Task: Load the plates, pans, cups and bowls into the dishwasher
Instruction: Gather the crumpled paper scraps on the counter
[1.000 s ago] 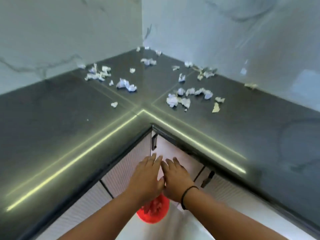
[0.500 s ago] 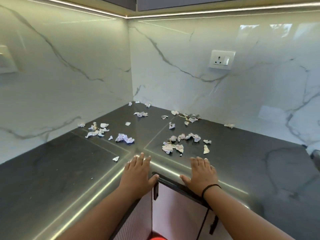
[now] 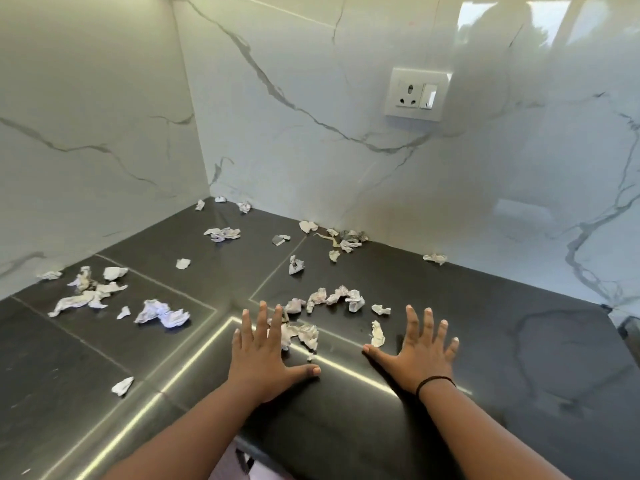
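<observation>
No plates, pans, cups, bowls or dishwasher show in this view. My left hand (image 3: 265, 355) lies flat on the dark corner countertop (image 3: 502, 341), fingers spread, holding nothing; its fingertips touch a crumpled paper scrap (image 3: 304, 336). My right hand (image 3: 420, 351) rests palm down to the right, fingers apart, empty, with a black band on the wrist. A small strip of paper (image 3: 377, 334) lies just left of its thumb.
Several crumpled white paper scraps (image 3: 161, 313) are strewn across the countertop toward the corner. White marble walls rise behind, with a socket and switch plate (image 3: 417, 93) on the right wall. A cabinet edge (image 3: 244, 459) shows below the counter between my arms.
The view has lifted from the cabinet front and a red object below to the countertop. Both hands moved up from the cabinet doors, over the counter edge, and now lie flat further in.
</observation>
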